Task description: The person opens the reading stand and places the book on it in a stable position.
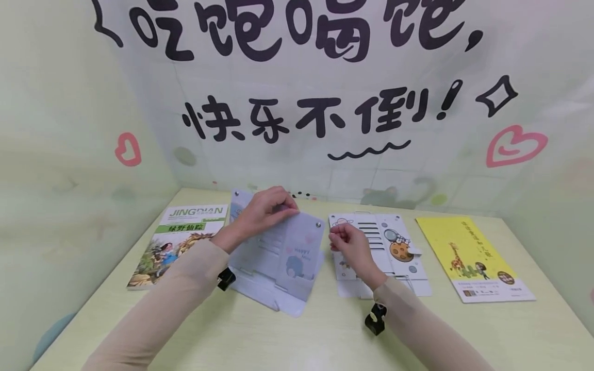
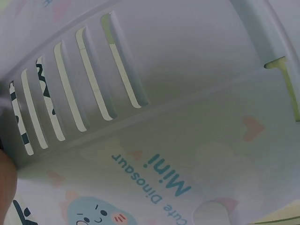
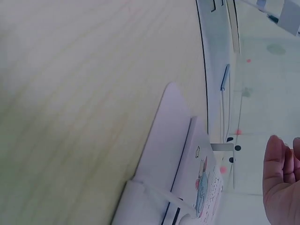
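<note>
My left hand [image 1: 266, 210] grips the top edge of a pale book stand [image 1: 297, 257] printed with a blue dinosaur and hearts. The stand is tilted, its lower ledge towards me. In the left wrist view, its slotted panel [image 2: 187, 61] fills the picture, with a bit of the hand [image 2: 5, 187] at the left edge. Just right of it, my right hand [image 1: 355, 250] hovers over the left part of a second white book stand [image 1: 382, 247] with an astronaut print, fingers loosely curled and holding nothing. The right wrist view catches this hand [image 3: 283, 183] at the right edge.
A JINGDIAN picture book [image 1: 178, 247] lies on the left of the table, partly behind the left arm. A yellow book [image 1: 473, 257] with a giraffe lies at the right. A printed backdrop [image 1: 287, 170] with lettering stands behind the table [image 1: 297, 345].
</note>
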A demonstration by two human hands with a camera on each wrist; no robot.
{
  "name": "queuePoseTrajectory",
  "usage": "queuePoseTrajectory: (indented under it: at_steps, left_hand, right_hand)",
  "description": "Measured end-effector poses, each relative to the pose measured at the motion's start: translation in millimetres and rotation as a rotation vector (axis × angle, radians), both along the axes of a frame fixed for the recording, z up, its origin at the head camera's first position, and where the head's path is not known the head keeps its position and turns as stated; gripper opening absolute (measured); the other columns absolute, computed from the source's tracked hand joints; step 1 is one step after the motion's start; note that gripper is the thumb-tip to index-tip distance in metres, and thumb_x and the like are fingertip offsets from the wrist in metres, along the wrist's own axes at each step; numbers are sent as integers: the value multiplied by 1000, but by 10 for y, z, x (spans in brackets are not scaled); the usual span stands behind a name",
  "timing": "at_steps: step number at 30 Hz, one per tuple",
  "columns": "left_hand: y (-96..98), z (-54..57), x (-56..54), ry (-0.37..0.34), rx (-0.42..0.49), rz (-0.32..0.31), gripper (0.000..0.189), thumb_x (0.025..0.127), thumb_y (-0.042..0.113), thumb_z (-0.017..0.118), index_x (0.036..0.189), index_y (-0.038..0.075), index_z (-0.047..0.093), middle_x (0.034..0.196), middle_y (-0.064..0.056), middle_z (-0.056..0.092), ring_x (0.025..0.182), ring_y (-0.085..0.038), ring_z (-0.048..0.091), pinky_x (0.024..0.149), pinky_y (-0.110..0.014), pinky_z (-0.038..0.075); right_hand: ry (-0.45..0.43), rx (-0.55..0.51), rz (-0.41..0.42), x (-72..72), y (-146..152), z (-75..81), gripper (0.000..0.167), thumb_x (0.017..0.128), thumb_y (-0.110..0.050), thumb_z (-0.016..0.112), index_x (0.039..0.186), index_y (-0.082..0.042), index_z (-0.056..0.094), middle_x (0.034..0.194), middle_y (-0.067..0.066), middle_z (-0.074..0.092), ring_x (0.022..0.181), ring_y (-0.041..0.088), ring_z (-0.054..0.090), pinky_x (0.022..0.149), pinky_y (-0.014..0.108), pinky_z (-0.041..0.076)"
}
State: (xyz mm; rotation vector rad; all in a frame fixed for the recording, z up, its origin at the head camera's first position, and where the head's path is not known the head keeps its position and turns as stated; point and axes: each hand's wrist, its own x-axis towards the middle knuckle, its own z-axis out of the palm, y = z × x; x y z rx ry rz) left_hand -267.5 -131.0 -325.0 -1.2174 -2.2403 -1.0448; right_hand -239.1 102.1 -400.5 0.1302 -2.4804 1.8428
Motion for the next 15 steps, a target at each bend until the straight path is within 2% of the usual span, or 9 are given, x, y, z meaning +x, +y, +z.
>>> queuePoseTrajectory:
  at_steps: [6, 12, 15]
  left_hand:
    - [-66, 13, 59, 20, 12, -74, 6, 82, 3, 70, 84, 7, 66, 83, -1, 64, 72, -9, 51, 60, -21, 43]
    - [-124, 52, 152, -21, -2, -134, 4, 84, 9, 69, 83, 6, 67, 83, 0, 65, 73, -8, 53, 60, -22, 45]
    - [-145, 65, 193, -42, -17, -166, 2, 84, 7, 69, 83, 7, 67, 83, 0, 65, 75, -7, 55, 62, -22, 48]
  right_hand:
    - [-39, 85, 23, -148, -65, 6, 16, 87, 0, 62, 102, 6, 62, 91, 21, 64, 73, 15, 63, 68, 25, 56]
    - [-64, 186, 23, -325, -123, 7, 16, 88, -1, 61, 102, 6, 63, 83, 12, 63, 67, 11, 60, 65, 24, 55]
    - [-74, 227, 33, -393, -141, 17, 17, 88, -2, 61, 103, 6, 63, 81, 11, 62, 68, 12, 60, 65, 23, 54]
